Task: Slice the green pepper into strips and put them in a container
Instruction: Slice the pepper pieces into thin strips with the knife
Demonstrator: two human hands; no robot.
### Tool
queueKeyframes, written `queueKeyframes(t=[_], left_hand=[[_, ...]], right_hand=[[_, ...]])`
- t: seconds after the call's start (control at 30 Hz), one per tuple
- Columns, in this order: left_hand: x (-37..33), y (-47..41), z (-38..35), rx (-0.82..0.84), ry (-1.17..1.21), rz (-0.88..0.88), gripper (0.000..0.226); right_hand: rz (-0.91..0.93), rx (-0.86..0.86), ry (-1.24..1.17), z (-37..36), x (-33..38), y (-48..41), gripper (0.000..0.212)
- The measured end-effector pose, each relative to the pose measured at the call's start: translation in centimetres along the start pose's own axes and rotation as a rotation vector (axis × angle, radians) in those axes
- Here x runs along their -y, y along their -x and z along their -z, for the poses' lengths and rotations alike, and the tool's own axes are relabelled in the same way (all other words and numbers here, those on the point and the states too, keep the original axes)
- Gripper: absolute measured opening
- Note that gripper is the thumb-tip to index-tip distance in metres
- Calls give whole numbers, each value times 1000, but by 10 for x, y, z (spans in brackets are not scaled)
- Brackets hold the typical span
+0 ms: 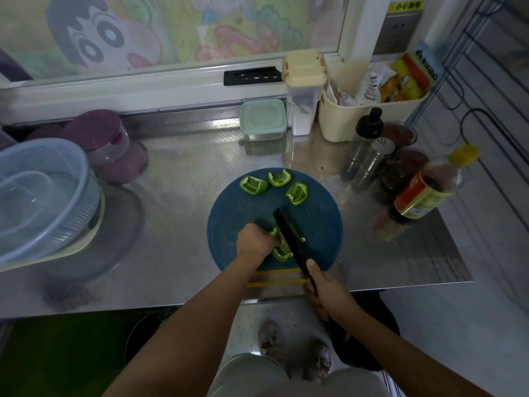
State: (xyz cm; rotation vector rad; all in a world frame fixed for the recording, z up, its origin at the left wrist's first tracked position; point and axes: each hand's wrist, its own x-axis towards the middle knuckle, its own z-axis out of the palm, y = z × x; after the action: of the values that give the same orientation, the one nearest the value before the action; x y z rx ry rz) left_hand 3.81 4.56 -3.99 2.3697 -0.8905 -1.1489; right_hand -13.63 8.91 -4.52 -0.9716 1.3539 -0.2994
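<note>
Steel counter (pixel 177 196) with blue cutting board (pixel 243 213)

A home kitchen: steel counter (pixel 186 173), round cutting board (pixel 240 207), sauce bottle (pixel 423 196), shaker (pixel 375 161), plastic colander (pixel 51 196).

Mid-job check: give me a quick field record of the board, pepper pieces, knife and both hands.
surface: blue cutting board on steel counter
cutting: pepper piece held down by left hand
knife: black knife across that piece, gripped by right hand
waiting: far-left piece, far-middle piece, far-right piece, at board's far edge
container: lidded box by the window, lid on
</note>
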Motion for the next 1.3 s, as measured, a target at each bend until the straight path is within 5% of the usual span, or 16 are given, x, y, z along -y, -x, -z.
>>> queueKeyframes(t=[0.3, 0.53, 0.7, 1.3], left_hand=[[0, -1, 0, 5, 11, 23, 32], [-4, -10, 5, 65, -27, 103, 58], [-10, -14, 8, 114, -18, 142, 33], [-12, -19, 8, 113, -55, 164, 30]], right_hand=[[-27, 6, -6, 1, -1, 2, 51], [110, -49, 37, -3, -16, -1, 53], [184, -42, 128, -1, -19, 0, 55], [138, 23, 166, 0, -14, -7, 55]])
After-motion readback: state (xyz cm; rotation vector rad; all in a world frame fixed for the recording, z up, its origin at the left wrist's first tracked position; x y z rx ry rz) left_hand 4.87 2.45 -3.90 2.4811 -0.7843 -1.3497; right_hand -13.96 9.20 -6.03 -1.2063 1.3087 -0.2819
